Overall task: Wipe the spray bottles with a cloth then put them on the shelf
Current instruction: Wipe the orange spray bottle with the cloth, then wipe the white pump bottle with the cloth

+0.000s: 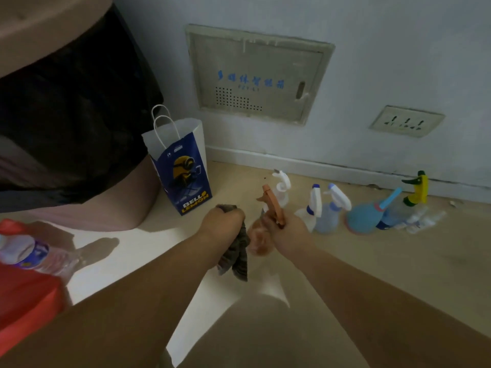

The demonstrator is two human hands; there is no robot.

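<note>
Pale floor (398, 261) against a grey wall (398, 62), dim light.

Left hand (223, 221): fisted round a grey cloth (236, 258). The loose ends hang below the fist, so the bunched part sits in the palm, ready for rubbing.

Right hand (287, 229): fingers curled round the neck of an orange bottle (271, 203), just under the trigger head. Gripped there, the body is left bare for the cloth. The body tips toward the cloth and is blurred, so I cannot tell whether cloth and bottle touch. Both are held above the floor.

Row of bottles (329, 211): some standing, some leaning by the skirting, right of the hands and near the right one. Probably the waiting stock, kept within reach.

Paper bag (183, 168): upright by the wall, left of the hands.

No shelf in view.

Judgement: this is the wiping step on the orange bottle. With the row on the floor, most of the task looks undone. The shelf must lie outside this view, so a turn or a reach will be needed.
</note>
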